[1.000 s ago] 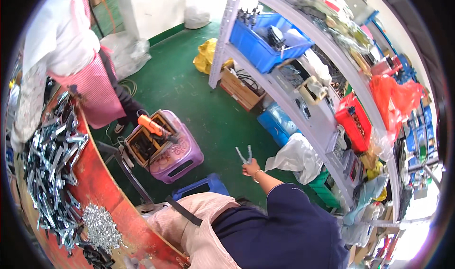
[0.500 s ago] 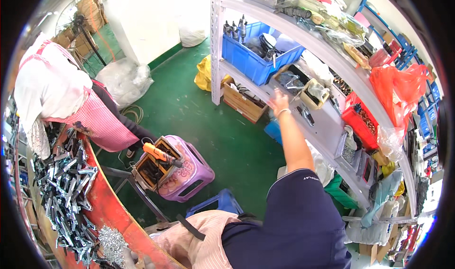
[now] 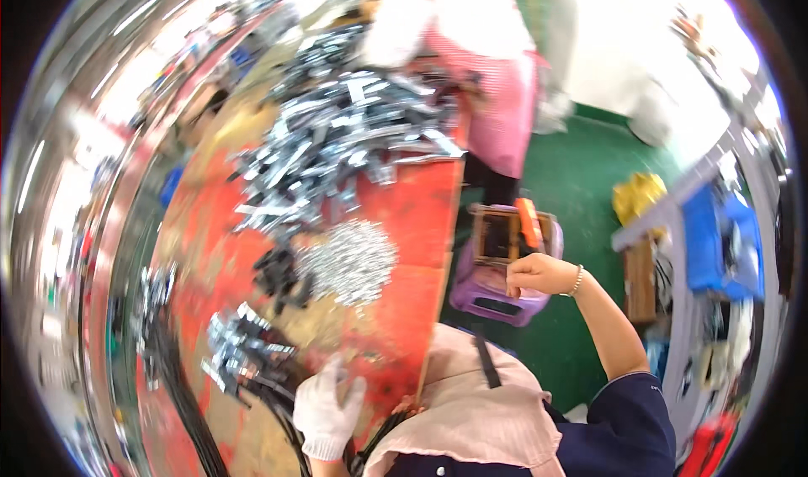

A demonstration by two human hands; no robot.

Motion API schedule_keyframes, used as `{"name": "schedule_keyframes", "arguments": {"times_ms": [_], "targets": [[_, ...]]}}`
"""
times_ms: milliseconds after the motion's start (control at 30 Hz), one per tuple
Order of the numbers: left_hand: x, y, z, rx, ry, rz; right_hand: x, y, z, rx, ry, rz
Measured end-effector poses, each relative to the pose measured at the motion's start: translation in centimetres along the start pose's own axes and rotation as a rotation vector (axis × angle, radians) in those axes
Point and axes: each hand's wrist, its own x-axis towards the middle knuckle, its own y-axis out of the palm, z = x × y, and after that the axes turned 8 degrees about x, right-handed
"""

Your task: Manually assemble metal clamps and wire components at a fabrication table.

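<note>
My left hand [image 3: 326, 411], in a white knitted glove, rests at the near edge of the red worktable [image 3: 408, 304] with its fingers apart. Beside it lie black cables [image 3: 278, 405] and a small heap of shiny metal pieces [image 3: 244, 347]. My bare right hand [image 3: 539, 273], with a bracelet at the wrist, hangs in the air above a purple stool [image 3: 497, 309]. Its fingers are curled closed; what they hold, if anything, I cannot make out. Farther up the table are a pile of small silver parts [image 3: 353, 258], some black parts [image 3: 282, 279] and a large heap of metal brackets [image 3: 345, 132].
On the stool sit a wooden box [image 3: 492, 233] and an orange-handled tool [image 3: 528, 220]. A co-worker in a pink checked apron [image 3: 505, 107] stands at the table's far side. To the right are a shelf rack [image 3: 680, 250] with a blue bin [image 3: 711, 241] and a yellow bag [image 3: 640, 198].
The view has swung left toward the worktable. My right hand has drawn back from the shelf, its fingers now curled. My gloved left hand is now plainly in view.
</note>
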Motion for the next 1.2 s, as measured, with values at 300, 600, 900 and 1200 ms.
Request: {"name": "schedule_keyframes", "arguments": {"times_ms": [300,600,900,1200], "targets": [[-7.8,-1.0,3.6,-0.184,-0.494,-0.006,26.2,9.7,12.4,-0.496,-0.669,-0.014],[-8.1,-1.5,5.2,-0.252,-0.572,-0.135,43.2,14.4,16.4,-1.041,-0.558,-0.362],[-8.7,-0.5,5.9,-0.169,-0.494,-0.033,29.8,14.0,13.8,0.207,-0.555,-0.198],[-9.8,0.8,1.1,-0.079,-0.259,0.245,13.4,13.7,6.9,0.764,-0.307,-0.326]]}}
